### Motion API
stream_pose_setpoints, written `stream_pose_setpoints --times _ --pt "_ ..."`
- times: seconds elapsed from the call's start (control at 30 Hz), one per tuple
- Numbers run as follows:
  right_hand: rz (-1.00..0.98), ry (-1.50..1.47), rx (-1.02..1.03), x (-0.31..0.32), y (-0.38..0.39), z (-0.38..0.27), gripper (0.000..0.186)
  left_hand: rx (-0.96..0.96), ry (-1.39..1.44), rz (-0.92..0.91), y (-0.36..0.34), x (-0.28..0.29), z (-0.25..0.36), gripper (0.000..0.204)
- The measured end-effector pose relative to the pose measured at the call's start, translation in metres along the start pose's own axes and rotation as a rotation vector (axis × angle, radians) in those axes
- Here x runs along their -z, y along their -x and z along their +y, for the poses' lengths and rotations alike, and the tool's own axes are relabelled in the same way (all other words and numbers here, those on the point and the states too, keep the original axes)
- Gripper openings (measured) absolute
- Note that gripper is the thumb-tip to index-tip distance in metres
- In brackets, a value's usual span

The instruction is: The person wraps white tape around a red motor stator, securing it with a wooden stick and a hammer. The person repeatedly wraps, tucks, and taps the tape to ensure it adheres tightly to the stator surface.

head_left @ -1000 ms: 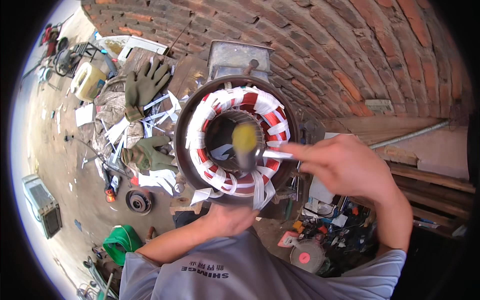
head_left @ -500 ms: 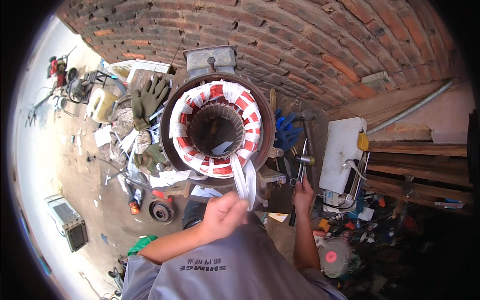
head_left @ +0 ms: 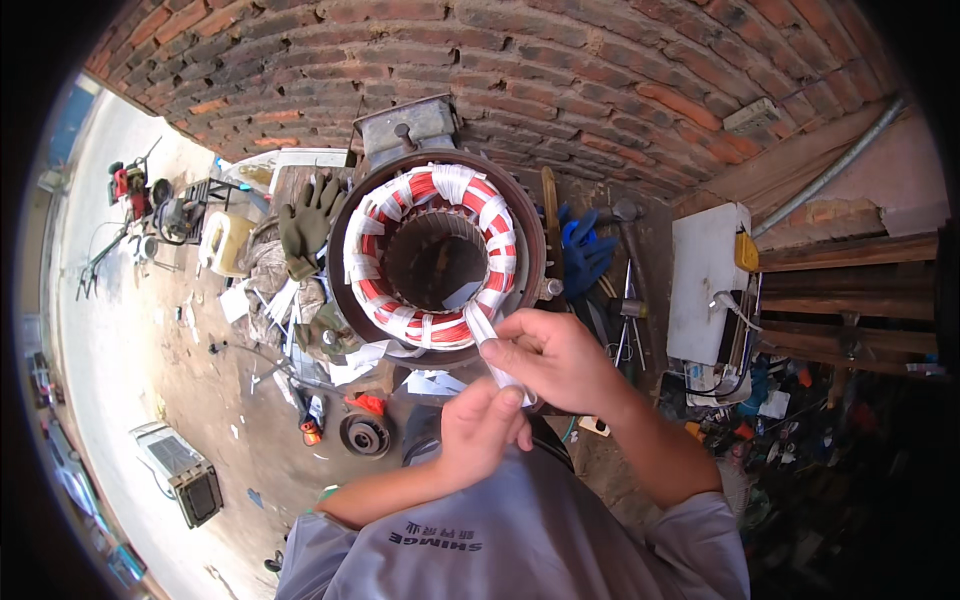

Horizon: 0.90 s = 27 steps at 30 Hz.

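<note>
In front of me stands an electric motor stator (head_left: 537, 230) in a dark round housing. Its ring of red wire windings (head_left: 500, 243) is bound round with white tape. A doubled length of white tape (head_left: 481, 326) comes off the ring's near side towards me. My left hand (head_left: 478, 430) is closed on the tape's lower end, close to my body. Just above it, my right hand (head_left: 550, 362) pinches the same tape between thumb and fingers, nearer the windings. Part of the tape is hidden by both hands.
Right of the stator lie blue gloves (head_left: 585, 258), a hammer (head_left: 628, 210) and a small mallet (head_left: 630, 308). A white box (head_left: 700, 290) stands further right. Green gloves (head_left: 308, 225) and a yellowish jug (head_left: 228, 243) are on the left. A brick wall (head_left: 560, 90) rises behind.
My right hand has moved left from the tools beside the stator and taken hold of the tape. My left hand keeps its hold on the tape; the view has shifted slightly.
</note>
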State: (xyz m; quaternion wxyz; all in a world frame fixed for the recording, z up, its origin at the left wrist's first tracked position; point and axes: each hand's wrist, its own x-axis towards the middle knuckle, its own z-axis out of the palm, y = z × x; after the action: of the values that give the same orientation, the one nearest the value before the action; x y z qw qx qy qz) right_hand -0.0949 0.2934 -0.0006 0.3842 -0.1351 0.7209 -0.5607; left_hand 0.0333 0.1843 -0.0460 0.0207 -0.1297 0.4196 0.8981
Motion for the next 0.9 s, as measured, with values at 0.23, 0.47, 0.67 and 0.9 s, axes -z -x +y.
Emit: stream_pose_setpoints --times 0.23,0.47,0.67,0.9 --pt "-0.012 -0.142 -0.016 -0.002 0.002 0.019 0.035 -0.358 -1.258 -0.3 -0.007 0.022 0.083 0.021" --pt "0.014 -0.171 0.152 -0.013 0.004 0.025 0.034 -0.399 -1.709 -0.728 -0.1 0.024 0.145 0.048" --pt "0.117 -0.089 0.223 -0.02 0.005 0.012 0.03 -0.365 -1.749 -0.977 -0.129 0.028 0.142 0.039" --pt "0.178 0.006 0.121 -0.017 0.014 0.019 0.026 -0.403 -1.72 -0.959 -0.129 0.029 0.142 0.033"
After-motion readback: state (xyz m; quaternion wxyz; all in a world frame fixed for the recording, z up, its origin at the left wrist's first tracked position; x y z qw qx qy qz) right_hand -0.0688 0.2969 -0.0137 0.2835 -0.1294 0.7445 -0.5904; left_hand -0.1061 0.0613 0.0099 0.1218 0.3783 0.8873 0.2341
